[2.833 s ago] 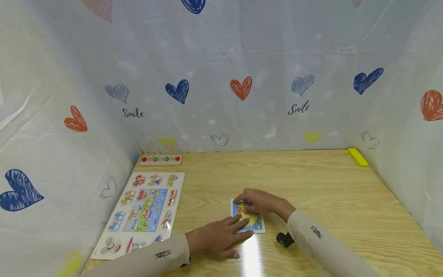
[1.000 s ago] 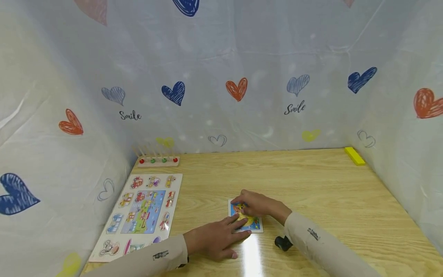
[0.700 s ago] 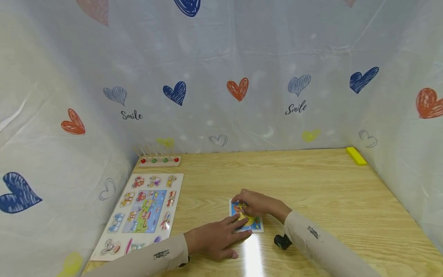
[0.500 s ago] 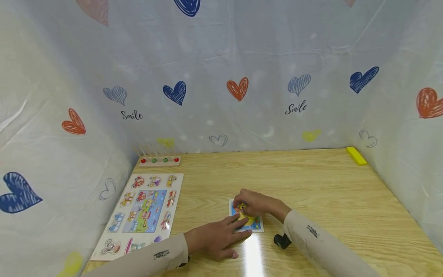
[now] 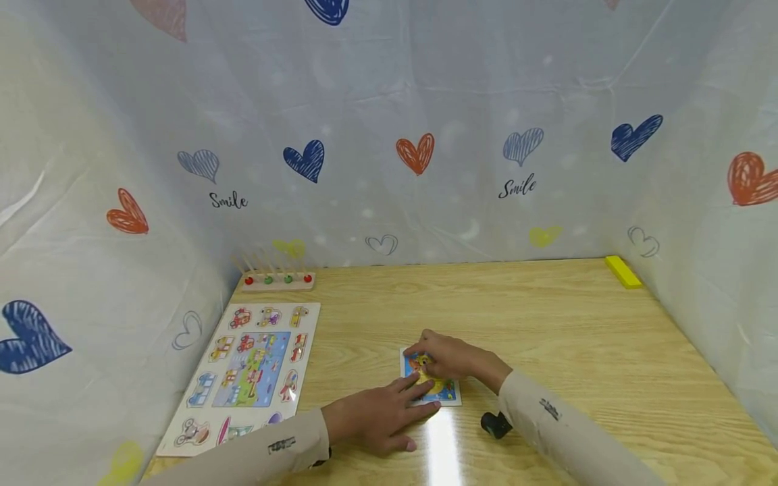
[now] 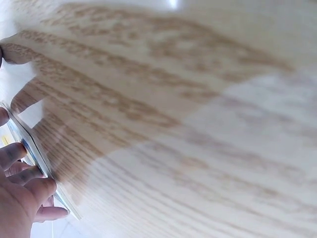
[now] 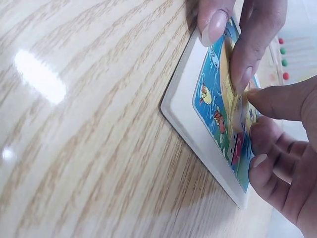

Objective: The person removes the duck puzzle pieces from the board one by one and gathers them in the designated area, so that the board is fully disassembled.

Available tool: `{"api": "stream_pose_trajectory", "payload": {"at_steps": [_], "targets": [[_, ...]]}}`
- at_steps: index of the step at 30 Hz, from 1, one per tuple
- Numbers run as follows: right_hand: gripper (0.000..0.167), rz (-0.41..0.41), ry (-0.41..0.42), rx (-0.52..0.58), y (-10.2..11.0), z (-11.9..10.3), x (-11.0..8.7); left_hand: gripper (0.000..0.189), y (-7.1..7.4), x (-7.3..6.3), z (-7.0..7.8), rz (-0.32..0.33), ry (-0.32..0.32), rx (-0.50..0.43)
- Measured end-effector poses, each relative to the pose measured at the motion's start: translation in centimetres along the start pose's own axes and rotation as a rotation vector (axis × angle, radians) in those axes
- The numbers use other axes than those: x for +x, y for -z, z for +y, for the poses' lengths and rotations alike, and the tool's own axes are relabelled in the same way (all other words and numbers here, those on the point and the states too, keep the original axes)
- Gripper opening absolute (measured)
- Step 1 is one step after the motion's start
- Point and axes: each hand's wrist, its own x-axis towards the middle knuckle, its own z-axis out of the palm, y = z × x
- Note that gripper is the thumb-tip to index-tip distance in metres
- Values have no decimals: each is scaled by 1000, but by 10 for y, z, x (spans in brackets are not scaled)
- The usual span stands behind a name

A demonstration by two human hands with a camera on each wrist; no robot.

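the head camera looks forward and down from above the near edge of the surface (image 5: pixel 547 317), far enough back to take in the whole top, the draped sheet (image 5: pixel 389 101) on three sides, both forearms and the small puzzle board (image 5: pixel 433 386) near the middle. the left wrist camera sits very low, almost skimming the wood, facing along it; the left hand's fingers (image 6: pixel 22 191) and the board's edge (image 6: pixel 29 144) fill its left margin. the right wrist camera is closest of all, tilted, looking across the board (image 7: pixel 208 129) at the right hand's fingers (image 7: pixel 250 37). all three views share that board and the wood around it.
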Motion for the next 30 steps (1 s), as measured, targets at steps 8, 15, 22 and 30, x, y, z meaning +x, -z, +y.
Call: {"api": "stream_pose_trajectory", "payload": {"at_steps": [8, 15, 22, 30], "targets": [[42, 15, -7, -7, -1, -2, 2, 68, 0, -1, -1, -23, 9, 0], [41, 21, -40, -52, -2, -4, 3, 68, 1, -1, -1, -12, 1, -4], [42, 6, -22, -14, -1, -5, 0, 68, 1, 0, -2, -13, 5, -4], [42, 3, -17, -16, 0, -5, 1, 69, 3, 1, -3, -22, -5, -37]]}}
